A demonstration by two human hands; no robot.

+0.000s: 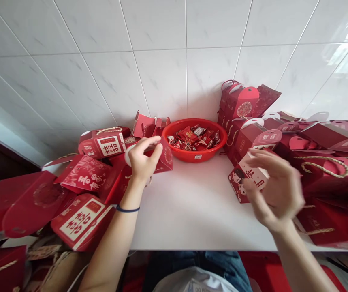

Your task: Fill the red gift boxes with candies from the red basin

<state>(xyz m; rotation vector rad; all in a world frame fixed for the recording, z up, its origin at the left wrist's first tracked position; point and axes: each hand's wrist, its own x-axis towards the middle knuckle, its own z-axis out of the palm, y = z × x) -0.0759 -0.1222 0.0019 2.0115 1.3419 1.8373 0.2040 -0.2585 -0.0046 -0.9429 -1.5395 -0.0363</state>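
My left hand (145, 158) is raised over the left side of the white table, a dark band on its wrist. Its thumb and fingers are curved with a small gap between them, and nothing shows in them. Directly behind it is a dark red gift box (165, 157), partly hidden; I cannot tell whether the hand touches it. My right hand (275, 190), slightly blurred, hangs open with thumb and fingers apart. Beneath and beside it lies a red and cream box (240, 180) with cartoon figures, partly covered by the hand.
A red plastic basin (195, 156) of wrapped candies (193, 136) stands by the tiled wall. Red gift boxes with rope handles pile up at left (82, 221) and right (322, 166). Several are stacked at the back right (243, 101). The white table (192, 211) ends near my body.
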